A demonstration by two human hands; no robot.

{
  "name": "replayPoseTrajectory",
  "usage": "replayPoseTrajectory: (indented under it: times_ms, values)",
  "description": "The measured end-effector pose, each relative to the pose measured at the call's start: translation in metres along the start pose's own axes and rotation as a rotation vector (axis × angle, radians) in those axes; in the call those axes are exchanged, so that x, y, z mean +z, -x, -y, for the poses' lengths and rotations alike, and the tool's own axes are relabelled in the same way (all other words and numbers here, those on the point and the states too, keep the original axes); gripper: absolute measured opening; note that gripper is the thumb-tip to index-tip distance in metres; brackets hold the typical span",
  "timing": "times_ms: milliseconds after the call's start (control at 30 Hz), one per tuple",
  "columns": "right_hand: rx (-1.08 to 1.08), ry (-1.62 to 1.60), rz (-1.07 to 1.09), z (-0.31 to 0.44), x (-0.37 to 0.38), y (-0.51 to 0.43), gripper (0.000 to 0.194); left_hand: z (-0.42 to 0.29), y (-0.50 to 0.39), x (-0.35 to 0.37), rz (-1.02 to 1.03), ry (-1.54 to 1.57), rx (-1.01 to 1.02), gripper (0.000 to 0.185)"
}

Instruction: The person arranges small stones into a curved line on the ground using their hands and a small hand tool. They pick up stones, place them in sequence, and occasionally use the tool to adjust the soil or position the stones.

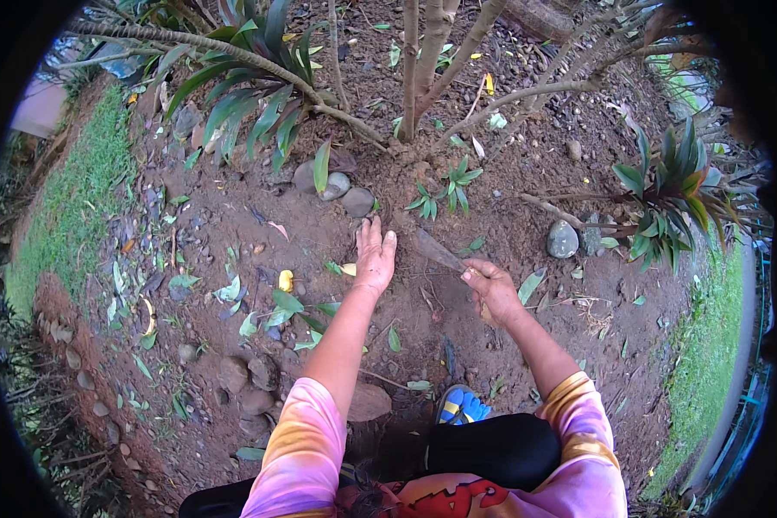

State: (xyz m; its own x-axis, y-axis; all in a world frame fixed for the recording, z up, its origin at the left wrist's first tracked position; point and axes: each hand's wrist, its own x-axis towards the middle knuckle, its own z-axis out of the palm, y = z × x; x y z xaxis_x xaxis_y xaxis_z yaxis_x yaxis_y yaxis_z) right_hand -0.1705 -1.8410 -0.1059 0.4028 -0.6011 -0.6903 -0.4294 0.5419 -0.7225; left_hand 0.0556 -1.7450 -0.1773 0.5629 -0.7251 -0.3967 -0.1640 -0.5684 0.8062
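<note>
My left hand (375,254) is stretched over the brown soil, palm down, fingers fairly close together, holding nothing. Just beyond its fingertips lie rounded stones (358,202). My right hand (490,290) grips the handle end of a knife with a broad, dirty blade (438,251); the handle is mostly hidden in the fist. The blade points up and left, towards the left hand, without touching it. Small green plants (454,188) grow from the soil beyond the blade.
Thin trunks (421,71) and low branches rise ahead. Dark-leaved plants stand at upper left (259,97) and right (667,194). A grey stone (562,239) lies right; more stones (234,374) and a flat rock (368,402) lie near my sock-covered foot (463,406). Grass strips (706,362) border the bed.
</note>
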Motion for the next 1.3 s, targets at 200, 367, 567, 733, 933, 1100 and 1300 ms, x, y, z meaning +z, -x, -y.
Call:
replayPoseTrajectory:
  times_ms: [200, 367, 567, 733, 933, 1100, 1300]
  values:
    - [0.084, -0.361, 0.079, -0.035, 0.017, 0.011, 0.048, -0.013, 0.0, 0.019, -0.056, -0.136, -0.03, 0.063]
    - [0.133, -0.541, 0.107, -0.041, 0.023, 0.055, 0.052, -0.042, 0.022, 0.045, -0.275, 0.016, 0.061, 0.063]
    - [0.2, -0.586, -0.117, 0.004, -0.017, 0.133, 0.045, -0.122, 0.07, 0.074, -0.033, 0.031, 0.069, 0.06]
    - [-0.117, -0.535, -0.21, 0.074, -0.056, 0.133, 0.042, -0.173, 0.036, 0.065, -0.013, 0.397, 0.429, 0.053]
    - [-0.048, 0.004, -0.188, 0.04, -0.072, 0.135, 0.036, -0.066, 0.047, 0.042, -0.037, 0.207, 0.004, 0.043]
    - [0.054, 0.224, -0.147, 0.038, -0.112, 0.129, 0.033, -0.034, 0.035, 0.05, -0.051, 0.264, 0.014, 0.05]
    - [0.111, 0.232, -0.047, 0.017, -0.102, 0.037, 0.034, -0.042, 0.018, 0.051, 0.043, 0.343, -0.109, 0.06]
